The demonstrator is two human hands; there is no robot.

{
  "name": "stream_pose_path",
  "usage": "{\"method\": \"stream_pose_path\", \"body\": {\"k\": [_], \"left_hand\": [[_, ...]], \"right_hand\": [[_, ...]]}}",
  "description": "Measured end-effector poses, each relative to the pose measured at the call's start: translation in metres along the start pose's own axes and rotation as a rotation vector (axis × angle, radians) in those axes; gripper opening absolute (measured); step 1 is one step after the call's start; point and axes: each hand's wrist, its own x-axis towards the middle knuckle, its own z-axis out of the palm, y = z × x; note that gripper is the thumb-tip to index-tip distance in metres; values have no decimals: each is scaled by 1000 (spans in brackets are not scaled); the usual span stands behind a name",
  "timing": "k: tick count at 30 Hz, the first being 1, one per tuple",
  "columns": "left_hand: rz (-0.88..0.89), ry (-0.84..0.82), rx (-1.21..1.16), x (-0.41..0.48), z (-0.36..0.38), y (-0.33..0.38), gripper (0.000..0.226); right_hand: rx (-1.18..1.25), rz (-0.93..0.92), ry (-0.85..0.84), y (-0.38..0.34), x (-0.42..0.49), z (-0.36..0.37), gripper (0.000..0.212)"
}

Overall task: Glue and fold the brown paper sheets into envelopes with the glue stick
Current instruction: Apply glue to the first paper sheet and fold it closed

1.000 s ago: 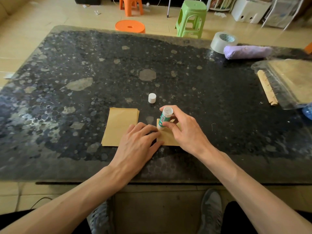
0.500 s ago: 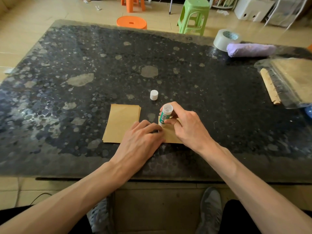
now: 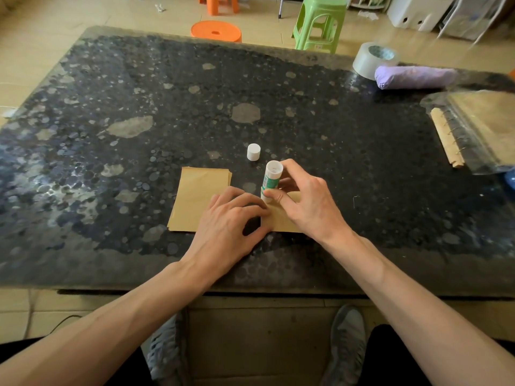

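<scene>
A small stack of brown paper sheets (image 3: 198,196) lies near the table's front edge. Just right of it lies a folded brown piece (image 3: 281,221), mostly hidden under my hands. My right hand (image 3: 303,203) grips a white and green glue stick (image 3: 271,179), held upright with its lower end on the far left corner of that piece. The fingers of my left hand (image 3: 230,222) press down on the piece's left edge. The glue stick's white cap (image 3: 253,152) stands on the table just beyond.
A roll of clear tape (image 3: 372,59) and a purple bundle (image 3: 415,77) sit at the far right of the dark speckled table (image 3: 139,107). A plastic-covered binder (image 3: 479,129) lies at the right edge. Orange and green stools (image 3: 320,20) stand behind.
The glue stick has moved slightly nearer along the paper's left edge under my right hand. My left hand keeps pressing the piece.
</scene>
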Motion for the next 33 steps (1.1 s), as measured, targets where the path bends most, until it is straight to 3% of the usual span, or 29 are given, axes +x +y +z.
{"method": "stream_pose_path", "body": {"k": [13,23,33], "left_hand": [[92,23,85,-14,3,3,39],[138,-24,93,-13,6,2,36],[162,-37,122,-14,5,2,37]], "right_hand": [[236,115,90,7,-5,14,37],[60,14,115,5,-8,18,32],[37,8,161,5,0,23,32]]}}
